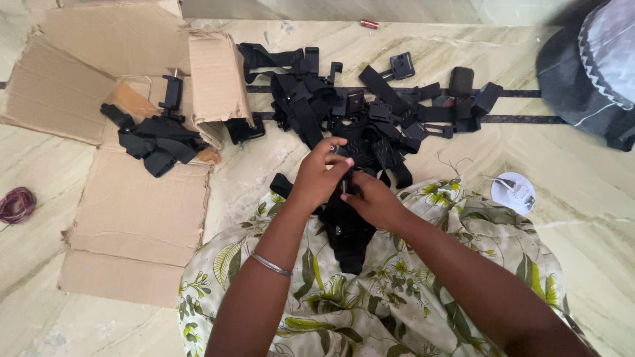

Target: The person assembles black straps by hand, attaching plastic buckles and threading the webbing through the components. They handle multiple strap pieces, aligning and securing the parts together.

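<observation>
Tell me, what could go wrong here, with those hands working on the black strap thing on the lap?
1. The left hand and right hand pinch a small part of the black strap harness close together; a slip could nip a finger.
2. The harness rests loosely on the floral cloth, so it might slide off.
3. The pile of black straps on the floor lies right in front; loose ends could tangle with the piece in hand.

flattened brown cardboard box [132, 198] at left
</observation>
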